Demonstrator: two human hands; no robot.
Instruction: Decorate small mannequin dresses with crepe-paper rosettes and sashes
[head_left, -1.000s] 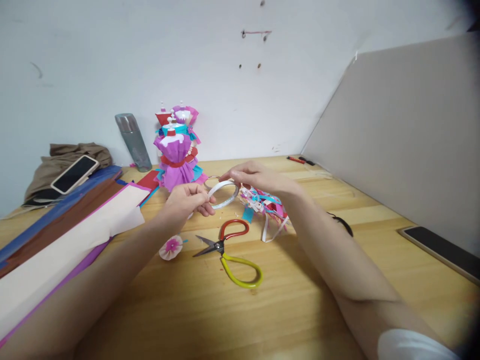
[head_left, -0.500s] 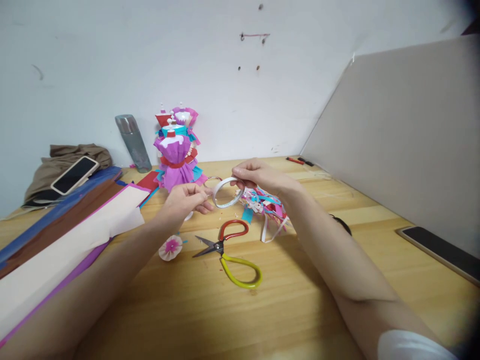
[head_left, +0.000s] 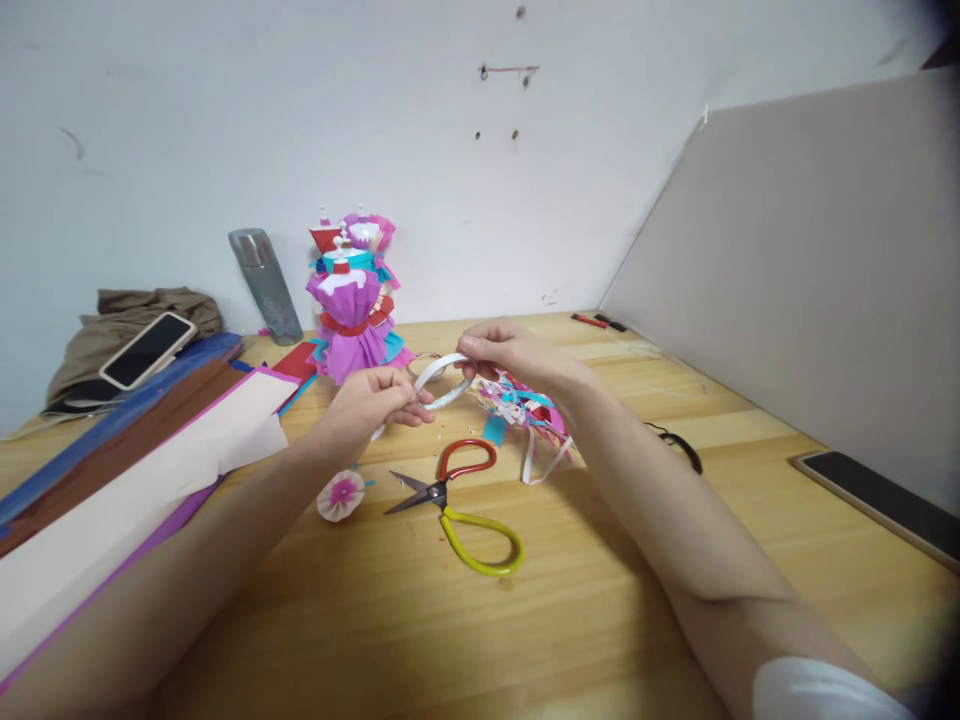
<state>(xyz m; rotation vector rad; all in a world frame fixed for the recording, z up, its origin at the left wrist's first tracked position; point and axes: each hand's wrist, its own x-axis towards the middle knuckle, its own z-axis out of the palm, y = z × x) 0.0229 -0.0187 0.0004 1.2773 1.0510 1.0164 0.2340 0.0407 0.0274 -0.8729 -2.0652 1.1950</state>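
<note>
Between my two hands, above the table, is a thin roll of white tape [head_left: 441, 369]. My right hand [head_left: 499, 350] pinches its far right side. My left hand [head_left: 381, 397] has thumb and fingers closed at the roll's left edge, where the tape's end seems to be; that part is too small to make out clearly. Below lie scissors [head_left: 436, 493] with one red and one yellow handle, blades apart and pointing left. A pleated cream paper flower [head_left: 341, 496] with a pink centre lies left of the blades. Another ring-shaped roll [head_left: 424, 364] shows partly behind the tape.
Dress forms in crepe paper [head_left: 351, 310] stand at the back beside a grey bottle [head_left: 265, 285]. Paper scraps [head_left: 525, 405] lie behind my right wrist. Crepe sheets [head_left: 150, 450] and a phone [head_left: 148, 351] are on the left; another phone [head_left: 885, 505] lies right, by the partition [head_left: 810, 260].
The tape roll has tilted and shifted slightly left, its left edge now at my left fingers. My right hand moved a little left with it. The scissors and flower stay put.
</note>
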